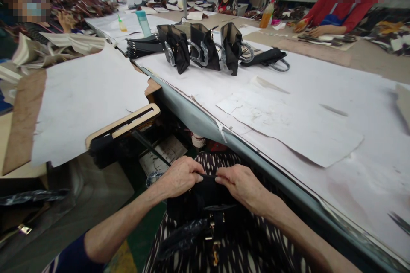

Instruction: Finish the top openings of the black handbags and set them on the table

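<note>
Black bag (211, 194) lies between both hands (182, 175) (241, 184), edge pinched.

Pointed tool (402, 224) partly out-of-frame, right

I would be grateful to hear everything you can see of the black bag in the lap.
The black bag looks soft, with gold-coloured metal fittings and what appears to be a plastic-wrapped handle. It rests on patterned clothing, its far edge pinched by the left hand and right hand. Dark shading hides its seams and exact shape.
</note>
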Demonstrator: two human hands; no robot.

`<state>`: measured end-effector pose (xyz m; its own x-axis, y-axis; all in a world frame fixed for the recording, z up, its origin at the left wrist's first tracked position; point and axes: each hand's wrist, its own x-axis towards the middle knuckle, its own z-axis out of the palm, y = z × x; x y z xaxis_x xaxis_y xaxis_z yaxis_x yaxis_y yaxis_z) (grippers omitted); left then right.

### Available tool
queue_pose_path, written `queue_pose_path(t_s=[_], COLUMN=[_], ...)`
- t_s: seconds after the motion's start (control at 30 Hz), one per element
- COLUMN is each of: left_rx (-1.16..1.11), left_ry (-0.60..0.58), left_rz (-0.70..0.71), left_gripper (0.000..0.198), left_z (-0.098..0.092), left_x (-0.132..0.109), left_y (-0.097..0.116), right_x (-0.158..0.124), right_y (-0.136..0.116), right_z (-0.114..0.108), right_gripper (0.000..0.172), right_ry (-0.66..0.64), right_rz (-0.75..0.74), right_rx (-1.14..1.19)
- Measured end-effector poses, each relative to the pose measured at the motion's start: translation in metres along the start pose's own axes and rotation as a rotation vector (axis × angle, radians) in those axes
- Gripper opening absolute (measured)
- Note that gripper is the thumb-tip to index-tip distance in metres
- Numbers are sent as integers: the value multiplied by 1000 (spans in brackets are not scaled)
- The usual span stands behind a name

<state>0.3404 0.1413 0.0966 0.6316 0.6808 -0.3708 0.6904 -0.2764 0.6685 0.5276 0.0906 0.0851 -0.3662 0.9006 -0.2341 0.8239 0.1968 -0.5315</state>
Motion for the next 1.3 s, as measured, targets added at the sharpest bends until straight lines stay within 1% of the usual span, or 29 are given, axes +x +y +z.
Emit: queue_pose_path(t_s=[0.13,0.27,0.33,0.4,0.5,0.57,0.67,0.7,0.8,0.9,1.07,1.2,1.3], left_rx=[22,-12,-65,-162,-290,-382,-583,-613,-538,-449,-397,-359,-403], left_ry=[39,31,0,-35,2,14,-26,-16,70,93,103,120,141], left_rz=[14,34,61,97,95,72,49,30,-68,-124,-81,-79,-102], left_gripper=[20,20,20,24,39,41,37,37,36,33,23,21,21], left_z=[4,7,4,-5,-21,-28,-28,-26,-19,-15,-11,-6,-1], left_x=[-1,-3,-5,-9,-19,-27,-40,-43,-48,-47,-36,-31,-29], left_y=[1,-1,-2,-4,-15,-26,-42,-46,-50,-45,-39,-43,-46], right_x=[7,13,13,12,11,11,14,15,16,16,14,13,11], right_y=[-12,-18,-19,-20,-21,-21,-22,-22,-21,-22,-23,-22,-22], right_z=[4,11,12,10,6,4,6,7,9,9,7,8,9], right_gripper=[22,24,23,23,26,28,30,30,30,30,30,30,32], right_ry=[-29,-30,-32,-32,-35,-39,-34,-33,-32,-40,-46,-25,-28], right_rz=[-29,-22,-8,18,56,69,72,73,87,86,99,96,74], right_rx=[-23,-25,-6,3,25,45,54,55,62,67,76,93,118])
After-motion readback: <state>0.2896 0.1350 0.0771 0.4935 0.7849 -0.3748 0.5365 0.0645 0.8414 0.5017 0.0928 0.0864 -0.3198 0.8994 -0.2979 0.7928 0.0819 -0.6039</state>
